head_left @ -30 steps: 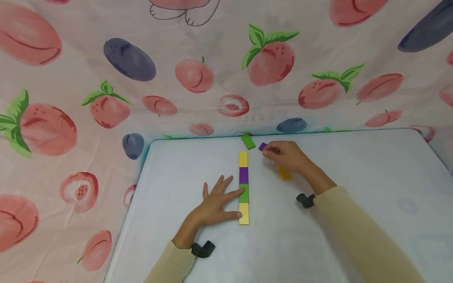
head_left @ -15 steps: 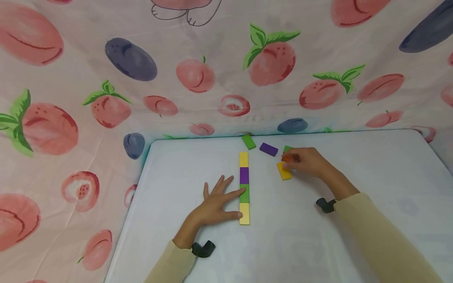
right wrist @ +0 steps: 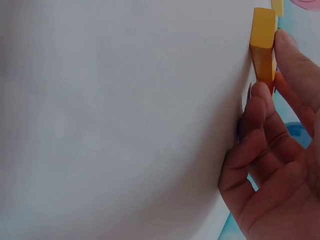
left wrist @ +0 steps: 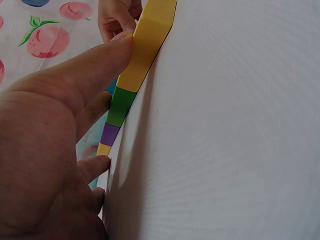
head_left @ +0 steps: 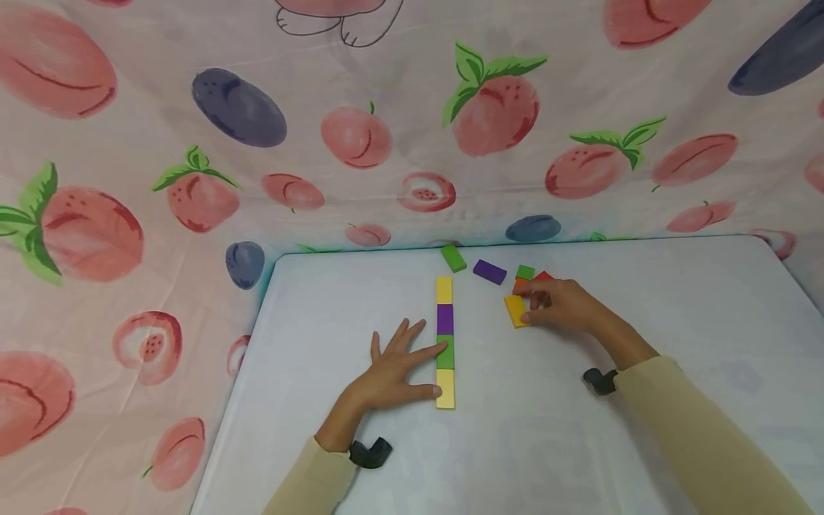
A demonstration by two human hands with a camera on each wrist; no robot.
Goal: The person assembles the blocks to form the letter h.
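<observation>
Flat rectangular blocks form a straight row on the white table: a pale yellow block (head_left: 445, 395) nearest, then a green block (head_left: 445, 355), a purple block (head_left: 445, 320) and a yellow block (head_left: 444, 290). My left hand (head_left: 386, 375) lies spread beside the row, thumb touching the pale yellow block and index finger the green one. To the right, my right hand (head_left: 563, 307) has its thumb and curled index finger at a loose orange-yellow block (right wrist: 263, 32), pinching it near its ends. An orange block (head_left: 520, 284), partly covered by the fingers, lies just behind it.
Past the right fingers lie a small green block (head_left: 525, 272) and a red block (head_left: 543, 275), partly hidden. A loose purple block (head_left: 490, 272) and a green block (head_left: 453, 258) lie near the table's back edge, below the fruit-printed cloth (head_left: 386, 143).
My right hand has left the loose purple block, moved right and toward me to the orange-yellow block, uncovering the orange, green and red blocks. My left hand stays in place.
</observation>
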